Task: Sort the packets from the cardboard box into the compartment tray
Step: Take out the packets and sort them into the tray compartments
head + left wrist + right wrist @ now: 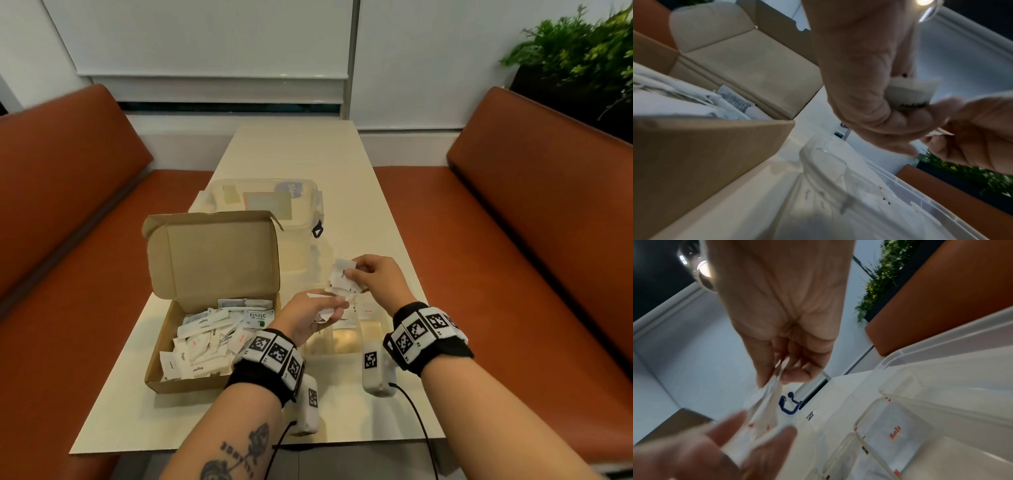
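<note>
An open cardboard box at the table's left holds several white sachets. Right of it sits the clear compartment tray, with a Salt packet and others in its cells. Above the tray my left hand grips a small bunch of white packets, also seen as the packets in the left wrist view. My right hand pinches a few white packets just beyond the left hand; they show as the packets in the right wrist view. The two hands nearly touch.
A clear lidded plastic container with a blue latch stands behind the box's raised lid. Orange benches flank the cream table. A plant is at the back right.
</note>
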Motion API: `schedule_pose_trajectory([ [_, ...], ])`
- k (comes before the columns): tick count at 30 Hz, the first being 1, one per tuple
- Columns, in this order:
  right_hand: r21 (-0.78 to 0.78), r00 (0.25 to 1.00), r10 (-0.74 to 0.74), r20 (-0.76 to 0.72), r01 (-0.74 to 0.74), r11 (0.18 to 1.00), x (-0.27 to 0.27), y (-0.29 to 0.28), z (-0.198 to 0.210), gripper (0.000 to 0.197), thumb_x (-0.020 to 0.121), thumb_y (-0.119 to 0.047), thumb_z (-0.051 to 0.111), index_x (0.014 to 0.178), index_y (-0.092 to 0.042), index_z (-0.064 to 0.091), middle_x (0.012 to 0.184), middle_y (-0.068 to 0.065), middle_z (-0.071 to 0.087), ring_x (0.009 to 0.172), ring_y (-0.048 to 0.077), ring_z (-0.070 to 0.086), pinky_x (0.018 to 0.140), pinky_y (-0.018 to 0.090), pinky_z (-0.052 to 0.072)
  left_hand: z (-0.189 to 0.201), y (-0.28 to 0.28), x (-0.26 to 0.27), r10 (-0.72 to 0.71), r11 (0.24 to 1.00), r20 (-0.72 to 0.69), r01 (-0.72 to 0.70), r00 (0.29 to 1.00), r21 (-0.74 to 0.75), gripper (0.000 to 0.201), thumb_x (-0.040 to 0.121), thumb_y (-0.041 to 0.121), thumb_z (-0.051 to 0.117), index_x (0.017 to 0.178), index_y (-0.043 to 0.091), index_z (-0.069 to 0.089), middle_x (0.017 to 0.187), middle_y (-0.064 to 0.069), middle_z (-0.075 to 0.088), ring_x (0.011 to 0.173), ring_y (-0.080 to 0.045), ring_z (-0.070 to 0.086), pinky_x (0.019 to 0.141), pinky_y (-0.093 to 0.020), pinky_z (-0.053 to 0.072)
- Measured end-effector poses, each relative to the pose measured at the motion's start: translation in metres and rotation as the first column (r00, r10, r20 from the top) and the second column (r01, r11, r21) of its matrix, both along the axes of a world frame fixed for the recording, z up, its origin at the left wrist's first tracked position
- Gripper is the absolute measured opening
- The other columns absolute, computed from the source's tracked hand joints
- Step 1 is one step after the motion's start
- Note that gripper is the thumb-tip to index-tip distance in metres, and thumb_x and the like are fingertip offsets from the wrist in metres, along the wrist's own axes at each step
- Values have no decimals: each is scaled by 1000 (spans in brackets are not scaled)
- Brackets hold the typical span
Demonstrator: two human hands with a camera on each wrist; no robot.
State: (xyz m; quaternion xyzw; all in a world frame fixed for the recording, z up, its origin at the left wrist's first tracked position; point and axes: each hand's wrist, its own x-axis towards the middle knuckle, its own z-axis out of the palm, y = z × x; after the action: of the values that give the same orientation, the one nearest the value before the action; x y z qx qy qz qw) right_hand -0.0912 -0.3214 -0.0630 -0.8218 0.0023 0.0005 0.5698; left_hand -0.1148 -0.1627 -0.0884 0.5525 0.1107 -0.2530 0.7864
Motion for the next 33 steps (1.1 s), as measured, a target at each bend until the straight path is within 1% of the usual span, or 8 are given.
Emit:
schedule_pose_trajectory([
  [5, 124, 994, -105, 0, 104, 987, 4, -8, -3, 11, 84, -8, 68, 75, -11, 63, 66, 1, 60, 61, 14, 55, 59, 22, 48, -10, 3, 8, 217, 975, -39, -214, 975, 59, 20, 86, -17, 52, 102, -8, 59, 101, -22, 61, 84, -23, 65, 73, -23, 57],
  [10, 281, 997, 12, -82, 12, 960, -1, 0, -2, 6, 83, -6, 69, 79, -9, 66, 72, 3, 65, 65, 13, 61, 64, 24, 53, -9, -5, 15, 364, 932, 15, -364, 931, -2, 36, 89, -18, 41, 117, -1, 57, 105, -18, 63, 93, -27, 63, 73, -27, 55],
  [14, 359, 985, 87, -149, -28, 933, -5, 11, -4, 2, 84, -3, 66, 85, -5, 66, 75, 6, 66, 63, 13, 63, 55, 20, 52, -5, -13, 15, 377, 922, 37, -371, 926, -112, 27, 93, -5, 43, 108, 10, 61, 98, -10, 66, 87, -22, 65, 68, -26, 58],
  [17, 343, 982, 91, -163, -31, 939, -5, 13, -7, 3, 85, -3, 66, 87, -2, 65, 77, 7, 66, 63, 13, 63, 50, 18, 50, -2, -18, 16, 427, 852, -91, -434, 900, -294, 27, 100, 11, 39, 119, 2, 56, 100, -14, 65, 85, -23, 64, 65, -32, 58],
  [20, 324, 983, 82, -162, -25, 946, -3, 13, -9, 3, 84, -3, 67, 83, -4, 65, 78, 10, 65, 64, 15, 63, 49, 20, 51, 2, -20, 14, 383, 808, -206, -434, 901, -398, 39, 103, 26, 33, 121, -2, 53, 105, -22, 64, 90, -31, 63, 74, -43, 52],
  [24, 341, 987, 51, -151, 3, 940, 0, 13, -13, 3, 81, -2, 69, 81, -5, 67, 75, 10, 66, 61, 17, 64, 49, 21, 51, 5, -22, 8, 148, 894, -150, -197, 978, -403, 46, 100, 41, 33, 107, 5, 62, 89, -17, 70, 72, -30, 66, 75, -48, 47],
  [28, 244, 992, -9, -129, 41, 969, 3, 13, -18, 5, 79, -7, 71, 82, -2, 71, 72, 7, 67, 53, 20, 61, 47, 24, 49, 4, -24, 3, 77, 944, -46, -88, 996, -319, 30, 91, 17, 52, 116, 1, 58, 89, -13, 70, 75, -26, 70, 72, -45, 57],
  [33, 180, 989, -4, -146, 31, 983, 10, 12, -22, 9, 78, -5, 73, 82, 1, 68, 65, 6, 64, 45, 11, 58, 42, 18, 44, -3, -20, -5, 210, 940, 1, -202, 978, -276, 28, 93, -2, 47, 120, -3, 54, 92, -17, 72, 82, -30, 71, 74, -40, 58],
])
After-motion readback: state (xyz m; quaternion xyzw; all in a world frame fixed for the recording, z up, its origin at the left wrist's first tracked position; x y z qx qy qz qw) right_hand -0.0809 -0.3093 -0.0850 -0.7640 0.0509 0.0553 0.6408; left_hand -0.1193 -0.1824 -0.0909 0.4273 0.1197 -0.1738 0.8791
